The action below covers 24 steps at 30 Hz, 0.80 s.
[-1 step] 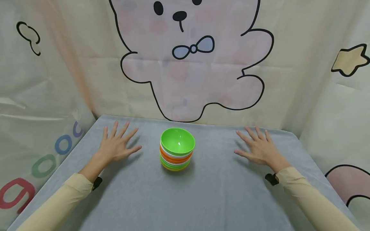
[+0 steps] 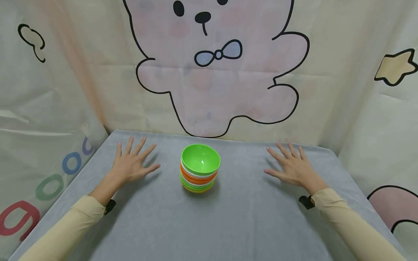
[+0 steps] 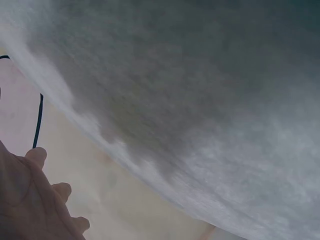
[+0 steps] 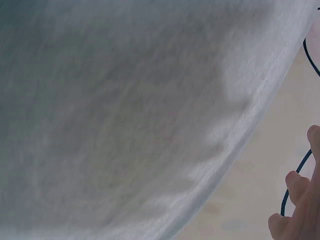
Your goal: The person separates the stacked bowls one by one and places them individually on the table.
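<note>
A stack of nested bowls stands upright near the middle of the table, with a green bowl on top and white, orange, green and yellow rims below it. To the left of the stack, my left hand is held with its fingers spread and holds nothing. My right hand is farther off on the right side, fingers spread too, touching no bowl. Both hands cast shadows on the cloth. In the left wrist view part of the left hand shows at the lower left; the right wrist view catches fingers at its right edge.
A grey-blue cloth covers the table. Behind it hangs a pale curtain with a large cartoon animal and bow tie. More printed curtain closes off the left side. A dark wrist device sits at the right cuff.
</note>
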Available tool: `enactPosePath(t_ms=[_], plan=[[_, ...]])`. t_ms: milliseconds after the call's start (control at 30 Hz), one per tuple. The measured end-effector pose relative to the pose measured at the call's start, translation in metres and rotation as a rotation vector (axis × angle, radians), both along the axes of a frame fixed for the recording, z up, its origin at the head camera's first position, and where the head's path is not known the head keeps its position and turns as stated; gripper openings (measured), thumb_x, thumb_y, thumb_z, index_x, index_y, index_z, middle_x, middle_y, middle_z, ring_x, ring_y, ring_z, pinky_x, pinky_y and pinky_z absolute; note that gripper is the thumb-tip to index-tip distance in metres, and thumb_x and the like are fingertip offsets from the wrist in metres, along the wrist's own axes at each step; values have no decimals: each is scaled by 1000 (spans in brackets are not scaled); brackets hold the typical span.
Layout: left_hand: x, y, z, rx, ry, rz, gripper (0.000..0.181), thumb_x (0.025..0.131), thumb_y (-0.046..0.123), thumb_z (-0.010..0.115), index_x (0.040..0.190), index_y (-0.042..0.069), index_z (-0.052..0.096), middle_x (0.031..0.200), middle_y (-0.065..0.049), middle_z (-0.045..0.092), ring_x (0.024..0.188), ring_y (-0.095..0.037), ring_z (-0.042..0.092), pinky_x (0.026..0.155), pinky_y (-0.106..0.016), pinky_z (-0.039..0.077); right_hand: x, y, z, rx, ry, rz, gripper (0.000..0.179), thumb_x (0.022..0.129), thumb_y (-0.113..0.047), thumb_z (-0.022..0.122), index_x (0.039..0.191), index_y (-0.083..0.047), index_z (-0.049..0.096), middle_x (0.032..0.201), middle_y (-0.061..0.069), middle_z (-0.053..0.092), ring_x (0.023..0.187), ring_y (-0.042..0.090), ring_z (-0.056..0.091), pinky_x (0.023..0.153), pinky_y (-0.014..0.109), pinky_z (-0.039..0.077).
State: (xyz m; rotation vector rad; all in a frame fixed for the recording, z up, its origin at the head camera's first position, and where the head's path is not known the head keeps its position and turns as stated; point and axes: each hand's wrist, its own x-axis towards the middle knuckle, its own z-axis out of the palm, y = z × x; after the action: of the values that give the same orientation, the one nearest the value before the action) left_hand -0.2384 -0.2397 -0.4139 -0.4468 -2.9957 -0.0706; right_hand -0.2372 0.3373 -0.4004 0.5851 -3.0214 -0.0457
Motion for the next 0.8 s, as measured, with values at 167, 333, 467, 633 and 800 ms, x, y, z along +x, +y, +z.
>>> enactPosePath(t_ms=[167, 333, 467, 633, 800], plan=[[-3, -1, 5, 30, -7, 16, 90, 92, 81, 40, 161, 24, 31, 167, -17, 14, 149, -50, -2, 109, -74, -8, -1, -3, 2, -34, -5, 11, 88, 94, -76, 46, 163, -25, 28, 166, 18, 17, 147, 52, 6, 111, 72, 4], [-7, -2, 15, 158, -30, 3, 83, 98, 71, 42, 159, 16, 35, 164, -21, 21, 147, -52, 9, 110, -75, 1, -5, -4, 6, -226, -10, 85, 81, 98, -61, 56, 162, -22, 29, 164, 19, 23, 146, 50, 18, 111, 70, 15], [-9, -2, 19, 385, -65, -95, 67, 105, 53, 48, 151, 5, 45, 153, -24, 40, 140, -49, 32, 110, -68, 22, -5, -6, 10, -508, -27, 141, 71, 97, -43, 70, 156, -17, 42, 156, 14, 41, 139, 42, 39, 108, 64, 32], [-7, 0, 22, 684, -191, -193, 48, 107, 39, 54, 142, 6, 55, 140, -15, 58, 126, -38, 55, 101, -58, 44, 0, -13, 11, -743, -49, 149, 49, 96, -28, 74, 141, -15, 60, 136, 6, 61, 119, 31, 61, 100, 43, 48], [-5, 10, 26, 929, -289, -280, 38, 107, 28, 56, 139, 7, 57, 134, -13, 62, 120, -33, 60, 99, -44, 50, 2, -22, 16, -905, -92, 169, 34, 99, -18, 71, 132, -13, 67, 123, 7, 69, 107, 24, 68, 87, 26, 54]])
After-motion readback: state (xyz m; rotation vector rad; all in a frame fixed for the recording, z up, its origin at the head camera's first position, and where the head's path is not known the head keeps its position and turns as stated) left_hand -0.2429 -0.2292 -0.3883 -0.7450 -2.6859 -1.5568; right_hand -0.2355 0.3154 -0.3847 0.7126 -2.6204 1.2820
